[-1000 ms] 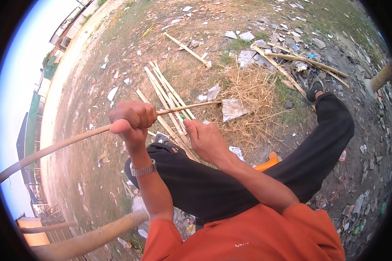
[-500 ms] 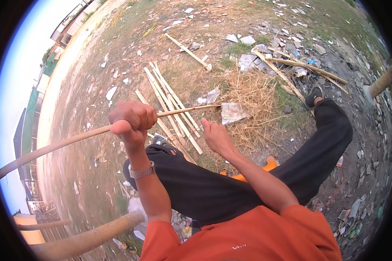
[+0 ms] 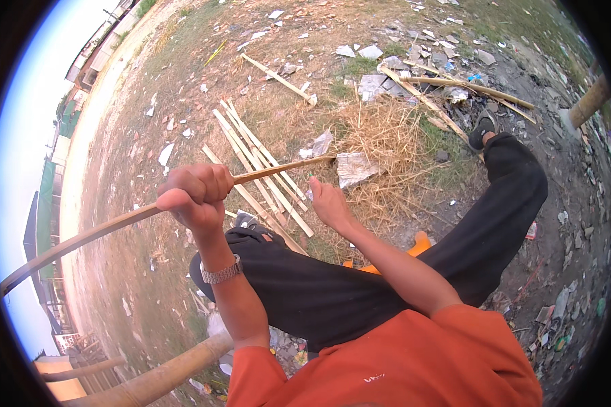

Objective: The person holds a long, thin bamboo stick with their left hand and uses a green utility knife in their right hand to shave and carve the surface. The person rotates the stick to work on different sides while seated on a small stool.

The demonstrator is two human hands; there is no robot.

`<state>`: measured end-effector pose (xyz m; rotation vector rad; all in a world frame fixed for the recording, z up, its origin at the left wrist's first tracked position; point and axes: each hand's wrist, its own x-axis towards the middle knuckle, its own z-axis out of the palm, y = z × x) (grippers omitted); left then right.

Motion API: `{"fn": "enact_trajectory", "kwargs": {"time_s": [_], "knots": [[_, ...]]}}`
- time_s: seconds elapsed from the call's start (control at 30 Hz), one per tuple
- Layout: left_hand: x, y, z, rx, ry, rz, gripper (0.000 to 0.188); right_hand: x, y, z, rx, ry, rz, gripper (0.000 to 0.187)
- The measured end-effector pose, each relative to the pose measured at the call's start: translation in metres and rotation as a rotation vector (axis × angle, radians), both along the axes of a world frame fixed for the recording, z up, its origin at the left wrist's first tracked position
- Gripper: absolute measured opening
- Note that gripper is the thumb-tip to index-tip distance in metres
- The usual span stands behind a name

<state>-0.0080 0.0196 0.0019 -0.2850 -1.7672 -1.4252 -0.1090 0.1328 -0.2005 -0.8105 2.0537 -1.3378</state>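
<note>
My left hand (image 3: 195, 191), with a metal-banded watch (image 3: 222, 270) on its wrist, is closed around a long bamboo strip (image 3: 115, 222). The strip runs from the left edge, slanting up to a darker far end above the straw. My right hand (image 3: 331, 203) is closed just below that far end, apart from the strip as far as I can see. A small bit of green shows at its fingertips; the rest of what it holds is hidden. Several pale split bamboo strips (image 3: 259, 163) lie on the ground beyond my hands.
Loose straw (image 3: 380, 149) surrounds a whitish block (image 3: 356, 169). Longer bamboo pieces (image 3: 465, 86) and broken tiles lie at the far right. Something orange (image 3: 421, 244) shows beside my dark-trousered leg. Thick bamboo poles (image 3: 163, 372) stand out at lower left and right (image 3: 589, 102).
The view has shifted slightly. The held bamboo strip slants a little more steeply, and my left hand sits slightly lower and further left. Both hands keep their closed grip.
</note>
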Motion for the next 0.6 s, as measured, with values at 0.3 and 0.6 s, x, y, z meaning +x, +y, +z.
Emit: {"fn": "enact_trajectory", "kwargs": {"time_s": [0.3,0.6], "knots": [[0.003,0.000,-0.003,0.019,0.005,0.090,0.057,0.005,-0.002,0.002,-0.080,-0.033,-0.008,0.051],[-0.018,0.024,0.004,0.241,0.098,0.493,0.054,0.020,-0.009,0.001,-0.199,0.040,-0.039,0.042]]}}
